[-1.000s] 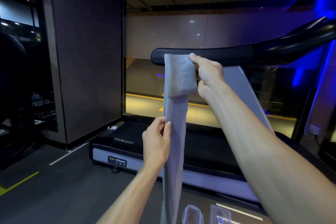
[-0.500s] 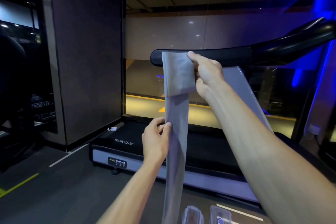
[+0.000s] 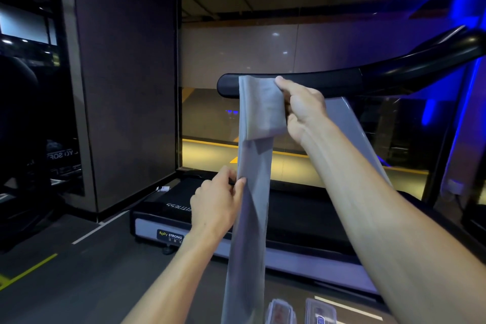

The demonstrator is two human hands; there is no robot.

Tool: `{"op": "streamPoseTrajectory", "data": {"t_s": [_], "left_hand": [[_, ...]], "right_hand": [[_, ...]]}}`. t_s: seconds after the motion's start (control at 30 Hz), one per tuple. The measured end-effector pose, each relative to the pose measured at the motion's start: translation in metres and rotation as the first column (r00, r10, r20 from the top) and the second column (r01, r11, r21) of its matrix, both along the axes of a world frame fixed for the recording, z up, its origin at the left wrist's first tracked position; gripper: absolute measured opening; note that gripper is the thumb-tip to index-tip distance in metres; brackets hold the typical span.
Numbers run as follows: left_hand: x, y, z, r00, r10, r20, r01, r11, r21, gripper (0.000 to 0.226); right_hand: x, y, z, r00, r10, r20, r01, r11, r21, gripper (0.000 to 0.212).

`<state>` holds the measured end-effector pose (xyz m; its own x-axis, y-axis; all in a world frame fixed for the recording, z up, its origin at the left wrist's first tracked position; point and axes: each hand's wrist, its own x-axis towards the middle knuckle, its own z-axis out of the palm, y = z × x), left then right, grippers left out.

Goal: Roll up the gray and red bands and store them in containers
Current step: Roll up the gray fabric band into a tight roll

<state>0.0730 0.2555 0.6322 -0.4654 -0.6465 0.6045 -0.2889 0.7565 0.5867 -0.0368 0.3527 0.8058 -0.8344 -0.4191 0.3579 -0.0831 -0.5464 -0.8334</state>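
Right hand (image 3: 302,105) still pinches the gray band (image 3: 253,192)'s folded top while left hand (image 3: 218,202), pinching its edge, has crept upward, rolling barely begun.

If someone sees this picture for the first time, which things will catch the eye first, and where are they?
In the centre, the gray band hangs as a long strip, its top end folded into a flat wad held by the right hand, while the left hand pinches its edge lower down. Behind stands a treadmill, and two clear containers lie at the bottom edge.

Black treadmill (image 3: 302,208) on gym floor (image 3: 79,284)
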Motion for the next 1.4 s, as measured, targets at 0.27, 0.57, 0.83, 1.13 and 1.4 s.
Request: {"op": "streamPoseTrajectory", "data": {"t_s": [0.27,0.57,0.83,1.13,1.4], "left_hand": [[0.007,-0.011,0.006,0.944,-0.260,-0.206,0.260,0.965,-0.026,0.023],[0.010,-0.012,-0.004,0.829,-0.401,-0.389,0.517,0.815,0.261,0.018],[0.007,-0.003,-0.028,0.835,-0.358,-0.418,0.520,0.761,0.387,0.026],[0.003,0.005,-0.032,0.933,-0.248,-0.261,0.316,0.912,0.260,0.025],[0.007,0.005,-0.034,0.923,-0.259,-0.284,0.351,0.870,0.346,0.020]], "right_hand": [[0.005,0.002,0.009,0.999,0.041,-0.007,-0.042,0.998,-0.051,0.010],[0.004,-0.005,0.011,0.998,0.059,0.011,-0.059,0.996,-0.062,0.014],[-0.001,-0.007,0.010,0.997,0.070,0.019,-0.069,0.997,-0.041,0.018],[-0.004,-0.004,0.003,0.997,0.070,0.041,-0.069,0.997,-0.032,0.014],[-0.006,0.001,-0.002,0.996,0.077,0.050,-0.076,0.997,-0.033,0.018]]}}
